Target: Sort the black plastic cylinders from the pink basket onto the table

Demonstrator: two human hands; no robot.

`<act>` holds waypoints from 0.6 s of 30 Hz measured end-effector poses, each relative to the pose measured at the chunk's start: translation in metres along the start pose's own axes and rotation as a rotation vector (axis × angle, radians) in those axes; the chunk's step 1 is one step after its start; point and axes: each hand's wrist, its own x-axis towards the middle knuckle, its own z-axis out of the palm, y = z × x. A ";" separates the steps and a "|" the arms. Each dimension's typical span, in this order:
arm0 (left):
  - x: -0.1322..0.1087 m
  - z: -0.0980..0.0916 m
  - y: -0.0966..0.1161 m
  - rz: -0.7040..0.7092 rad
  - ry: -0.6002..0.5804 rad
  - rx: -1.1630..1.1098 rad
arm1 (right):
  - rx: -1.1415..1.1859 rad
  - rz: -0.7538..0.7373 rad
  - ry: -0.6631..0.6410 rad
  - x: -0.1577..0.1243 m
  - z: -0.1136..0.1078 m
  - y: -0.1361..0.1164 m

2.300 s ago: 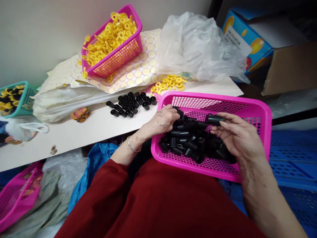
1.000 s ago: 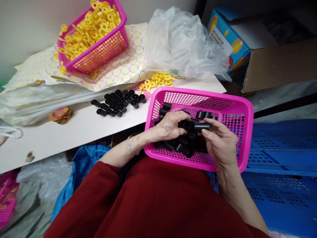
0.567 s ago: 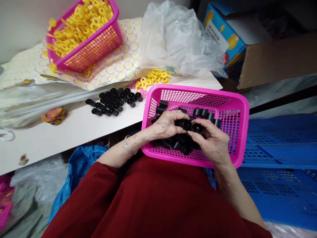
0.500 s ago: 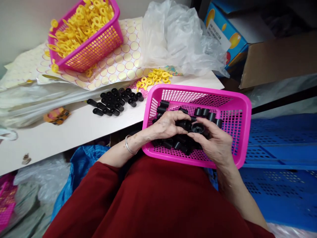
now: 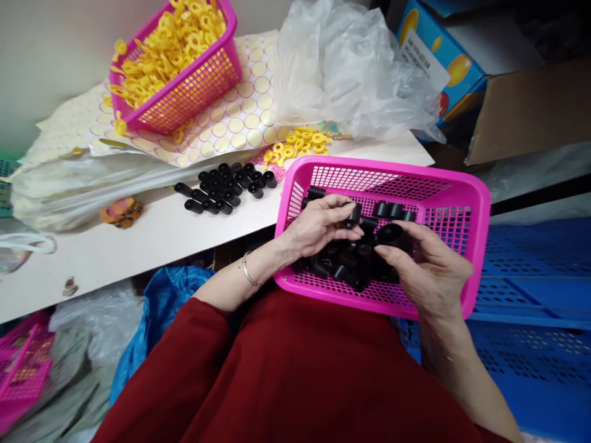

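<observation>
Carrying, on the white table (image 5: 113, 258), clustered black cylinders (image 5: 229, 197). Supporting yellow ring pieces (image 5: 302, 143) and pink bits (image 5: 277, 170) just behind. Bearing a plastic-wrapped stack (image 5: 69, 192) toward the left and crumpled plastic bags (image 5: 346, 74) toward the right. Holding an orange-and-black piece (image 5: 122, 213) and, near the front edge, a small brown object (image 5: 70, 286).

Upper right of the frame | white label (image 5: 423, 59) on a blue cardboard box (image 5: 458, 69) | dark print, slanting down to the right | top line includes "EXTRA" | remaining words too blurred to read
</observation>
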 end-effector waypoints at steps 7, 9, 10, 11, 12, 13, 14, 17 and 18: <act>0.000 0.006 -0.003 -0.107 0.149 -0.186 | -0.227 -0.142 0.011 0.001 0.015 -0.024; -0.001 0.010 -0.004 -0.074 0.189 -0.190 | -0.251 -0.165 0.021 0.002 0.019 -0.024; -0.002 0.012 -0.005 -0.053 0.201 -0.184 | -0.255 -0.179 0.029 0.002 0.021 -0.024; -0.003 0.013 -0.006 -0.031 0.210 -0.172 | -0.258 -0.188 0.037 0.002 0.022 -0.023; -0.003 0.014 -0.006 -0.007 0.215 -0.155 | -0.261 -0.192 0.046 0.003 0.023 -0.022; -0.004 0.014 -0.007 0.019 0.217 -0.130 | -0.266 -0.189 0.050 0.002 0.023 -0.021; -0.005 0.015 -0.009 0.049 0.214 -0.095 | -0.270 -0.185 0.049 0.002 0.024 -0.020; -0.009 0.017 -0.013 0.147 0.168 0.057 | -0.273 -0.170 0.055 0.001 0.025 -0.017; -0.010 0.018 -0.015 0.181 0.153 0.122 | -0.267 -0.164 0.063 0.001 0.026 -0.016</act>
